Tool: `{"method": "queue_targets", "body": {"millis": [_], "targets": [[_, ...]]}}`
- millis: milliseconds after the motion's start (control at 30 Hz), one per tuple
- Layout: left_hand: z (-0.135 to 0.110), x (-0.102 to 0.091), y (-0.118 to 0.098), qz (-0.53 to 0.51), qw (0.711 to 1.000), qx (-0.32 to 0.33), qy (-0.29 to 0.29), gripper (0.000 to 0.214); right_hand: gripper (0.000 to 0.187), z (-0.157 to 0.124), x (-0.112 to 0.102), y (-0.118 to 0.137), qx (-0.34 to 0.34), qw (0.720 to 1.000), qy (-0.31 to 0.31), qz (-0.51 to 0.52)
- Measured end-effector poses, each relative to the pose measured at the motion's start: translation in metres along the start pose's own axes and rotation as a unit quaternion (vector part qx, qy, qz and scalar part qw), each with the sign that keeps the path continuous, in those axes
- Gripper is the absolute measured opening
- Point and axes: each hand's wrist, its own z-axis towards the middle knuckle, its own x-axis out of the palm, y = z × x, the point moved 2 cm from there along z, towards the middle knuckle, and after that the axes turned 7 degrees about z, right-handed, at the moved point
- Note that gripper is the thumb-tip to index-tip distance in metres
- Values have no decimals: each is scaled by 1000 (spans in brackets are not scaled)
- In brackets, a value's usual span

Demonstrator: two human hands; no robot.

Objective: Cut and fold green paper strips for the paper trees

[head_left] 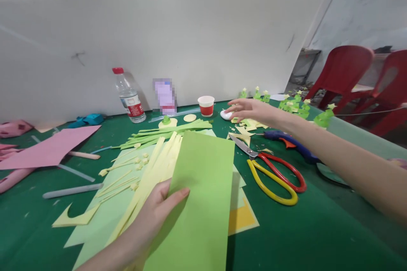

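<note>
My left hand grips a bright green sheet of paper by its left edge, thumb on top and the other fingers behind it. Over the far right of the table, my right hand reaches out with its fingers apart. A small rounded white object lies right by those fingertips; whether they touch it I cannot tell. Scissors with one red and one yellow handle lie open to the right of the green sheet. Pale yellow paper strips and green strips lie beside and behind the sheet.
A water bottle, a blurred-out phone-like item and a paper cup stand before the white panel. A blue glue gun lies under my right forearm. Pink paper is left; green star-topped pieces stand back right.
</note>
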Motion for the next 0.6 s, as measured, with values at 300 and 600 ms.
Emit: {"method": "queue_targets", "body": {"millis": [300,600], "targets": [[2,3,-16,23,997,-36,65,36,19,-23,71,64,13,983,150,103],[-3,-41,-28,167,967,11,191,21,10,-33,-74,19,43,967,-235,84]]}}
